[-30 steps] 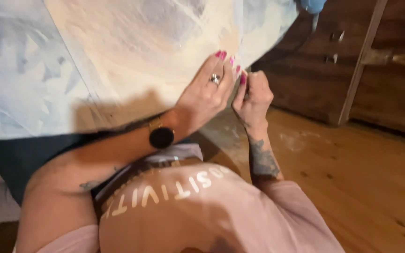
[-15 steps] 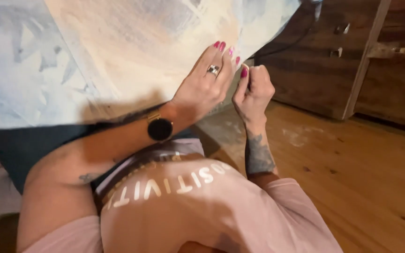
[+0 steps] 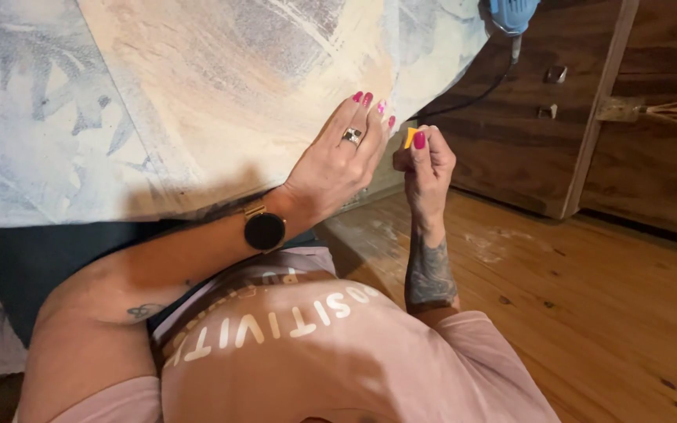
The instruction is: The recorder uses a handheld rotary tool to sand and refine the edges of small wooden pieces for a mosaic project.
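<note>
Pressing flat on the pale, scuffed tabletop [image 3: 221, 94] that filled the upper left of the frame, the left hand [image 3: 338, 157] lay spread open, fingers extended, apparently steadying the edge. Just right of it, at centre, the right hand [image 3: 426, 157] was curled, pinching a small orange piece [image 3: 409, 138] against that edge, wrist upright.

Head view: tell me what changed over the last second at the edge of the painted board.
The right hand drew slightly back from the edge of the painted board, and a small orange piece now shows pinched in its fingertips; earlier it was hidden. The left hand stayed flat on the board near its edge. The blue power tool remains at the board's top corner.
</note>
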